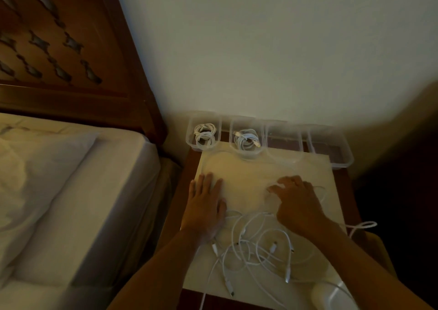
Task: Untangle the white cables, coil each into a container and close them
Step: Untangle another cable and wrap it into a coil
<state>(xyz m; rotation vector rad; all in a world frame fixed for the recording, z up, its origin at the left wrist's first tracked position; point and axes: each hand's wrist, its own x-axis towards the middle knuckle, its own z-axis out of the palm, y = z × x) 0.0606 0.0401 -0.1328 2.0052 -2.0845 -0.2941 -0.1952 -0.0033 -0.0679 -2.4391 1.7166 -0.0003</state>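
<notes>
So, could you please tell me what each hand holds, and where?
Left hand lies flat on the mat, holding nothing. Right hand seems to pinch a white cable mid-cord, not at a plug.

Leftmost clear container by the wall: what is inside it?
A coiled white cable lies inside the leftmost container, which has no lid on. The floor beneath the coil is covered.

- A bedroom in a home or a hotel, dimly lit.
- A bed [78, 191] with pale sheets and a pillow [35, 167].
- A carved dark wooden headboard [71, 49] against a plain wall [260, 49].
- A small wooden bedside tabletop [187, 167] just beside the bed.
</notes>
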